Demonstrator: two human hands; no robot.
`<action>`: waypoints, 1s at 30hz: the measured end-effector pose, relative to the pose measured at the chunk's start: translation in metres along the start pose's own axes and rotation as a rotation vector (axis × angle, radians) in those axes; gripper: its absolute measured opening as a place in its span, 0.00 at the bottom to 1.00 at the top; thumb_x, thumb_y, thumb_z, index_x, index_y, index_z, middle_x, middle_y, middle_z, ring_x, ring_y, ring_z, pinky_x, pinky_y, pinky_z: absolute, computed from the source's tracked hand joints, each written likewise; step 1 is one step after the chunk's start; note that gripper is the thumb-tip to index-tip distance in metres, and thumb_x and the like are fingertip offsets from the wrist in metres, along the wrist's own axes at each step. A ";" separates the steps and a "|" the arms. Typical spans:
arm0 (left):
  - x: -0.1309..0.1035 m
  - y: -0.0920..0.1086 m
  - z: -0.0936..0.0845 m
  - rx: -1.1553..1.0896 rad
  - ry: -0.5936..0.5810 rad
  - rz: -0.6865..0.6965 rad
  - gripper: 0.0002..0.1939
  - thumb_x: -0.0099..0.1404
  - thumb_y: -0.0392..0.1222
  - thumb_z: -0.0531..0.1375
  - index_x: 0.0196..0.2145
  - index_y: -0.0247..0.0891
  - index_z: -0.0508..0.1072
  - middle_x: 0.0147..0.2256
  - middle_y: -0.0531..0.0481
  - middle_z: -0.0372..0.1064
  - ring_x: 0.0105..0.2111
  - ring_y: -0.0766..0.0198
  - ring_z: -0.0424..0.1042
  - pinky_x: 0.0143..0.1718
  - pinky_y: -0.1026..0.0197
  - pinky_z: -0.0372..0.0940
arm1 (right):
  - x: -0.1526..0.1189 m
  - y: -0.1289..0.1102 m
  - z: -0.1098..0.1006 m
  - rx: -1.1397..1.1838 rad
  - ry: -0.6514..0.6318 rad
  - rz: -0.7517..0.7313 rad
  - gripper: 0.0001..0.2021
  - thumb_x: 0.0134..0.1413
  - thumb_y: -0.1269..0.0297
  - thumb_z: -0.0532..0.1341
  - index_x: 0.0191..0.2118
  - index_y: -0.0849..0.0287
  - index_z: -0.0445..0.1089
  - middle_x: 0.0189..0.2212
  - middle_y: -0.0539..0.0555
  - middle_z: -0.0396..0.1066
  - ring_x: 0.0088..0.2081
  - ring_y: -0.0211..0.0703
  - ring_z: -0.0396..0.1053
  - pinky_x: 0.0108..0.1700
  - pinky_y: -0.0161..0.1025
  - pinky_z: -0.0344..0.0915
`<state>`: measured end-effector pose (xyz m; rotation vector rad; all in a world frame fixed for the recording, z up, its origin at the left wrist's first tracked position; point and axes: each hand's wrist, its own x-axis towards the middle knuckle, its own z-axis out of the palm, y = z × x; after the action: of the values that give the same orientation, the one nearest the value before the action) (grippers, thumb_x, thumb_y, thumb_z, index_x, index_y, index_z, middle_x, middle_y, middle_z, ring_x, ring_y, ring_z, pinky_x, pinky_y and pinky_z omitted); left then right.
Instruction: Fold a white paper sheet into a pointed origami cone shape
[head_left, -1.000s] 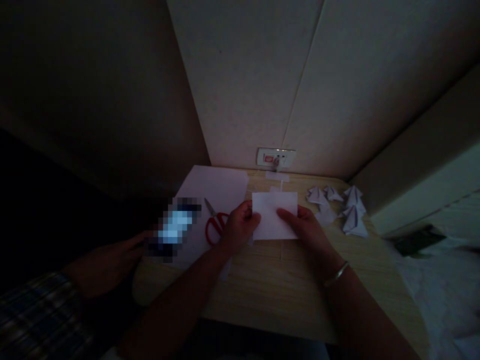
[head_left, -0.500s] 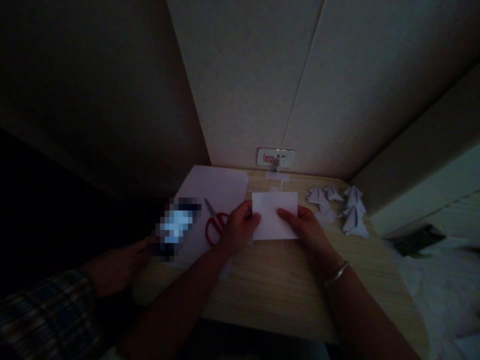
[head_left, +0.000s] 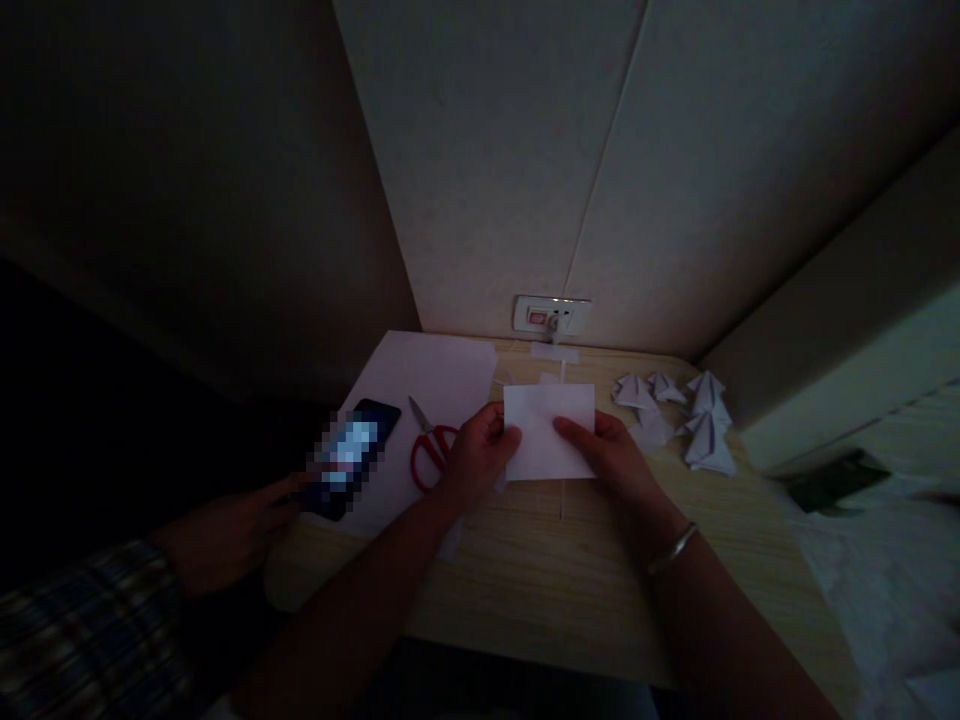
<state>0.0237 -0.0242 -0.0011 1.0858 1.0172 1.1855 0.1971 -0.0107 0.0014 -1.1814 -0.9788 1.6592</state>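
Note:
A small white rectangle of paper (head_left: 536, 440) is held up above the table between both hands. My left hand (head_left: 480, 455) pinches its left edge, thumb on the front face. On the right edge, my right hand (head_left: 611, 455) grips it with the thumb laid across the front; the fingers behind are hidden. Scissors with red handles (head_left: 429, 460) lie on a large white sheet (head_left: 439, 355), just left of my left hand. Folded white paper shapes (head_left: 709, 440), several of them, stand right of my right hand.
At the left, another person's hand (head_left: 225, 540) in a plaid sleeve touches a phone (head_left: 384, 418) whose screen is blurred out. A socket (head_left: 551, 315) with a plug sits on the wall behind the wooden table (head_left: 540, 590). A white cable (head_left: 563, 505) runs along the tabletop.
My hands and the paper have stayed almost still. The other person's hand has shifted slightly left at the phone, and more of the phone's dark edge shows.

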 end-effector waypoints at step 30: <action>0.014 -0.003 -0.007 0.028 0.014 0.005 0.15 0.56 0.40 0.59 0.42 0.34 0.69 0.36 0.46 0.75 0.33 0.65 0.73 0.34 0.65 0.65 | 0.013 -0.005 0.004 -0.009 -0.012 -0.001 0.15 0.39 0.53 0.69 0.31 0.58 0.74 0.25 0.52 0.76 0.23 0.42 0.70 0.27 0.38 0.64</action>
<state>0.0186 -0.0097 -0.0055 1.1040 1.0449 1.1872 0.1924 0.0026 0.0036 -1.1777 -0.9950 1.6646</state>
